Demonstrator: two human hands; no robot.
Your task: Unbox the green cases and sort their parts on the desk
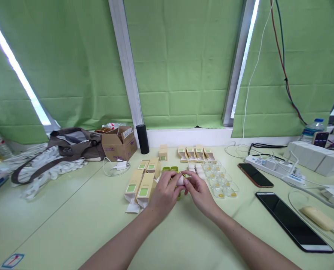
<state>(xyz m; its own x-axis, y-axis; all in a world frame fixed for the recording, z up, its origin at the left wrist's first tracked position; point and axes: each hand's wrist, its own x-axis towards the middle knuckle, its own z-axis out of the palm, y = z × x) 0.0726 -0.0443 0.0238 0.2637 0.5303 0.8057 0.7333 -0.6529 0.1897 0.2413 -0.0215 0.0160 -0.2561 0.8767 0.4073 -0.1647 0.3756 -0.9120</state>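
My left hand [165, 195] and my right hand [199, 192] meet at the middle of the pale green table [79, 221]. Between their fingertips both pinch a small white rounded object [180, 180]. Under the hands lie small green cases [170, 170]. Left of my left hand lie several tan cartons with green labels [140, 187], some open at the end. Right of my right hand stand several clear plastic trays [221, 182] with yellow dots. A row of small tan boxes [195, 153] stands beyond them.
A black cylinder [142, 138] and an open cardboard box [119, 143] stand at the back by the windowsill. A brown bag [71, 144] lies at the left. Two phones [292, 219] [255, 174], a power strip [270, 165] and white boxes [315, 157] lie to the right.
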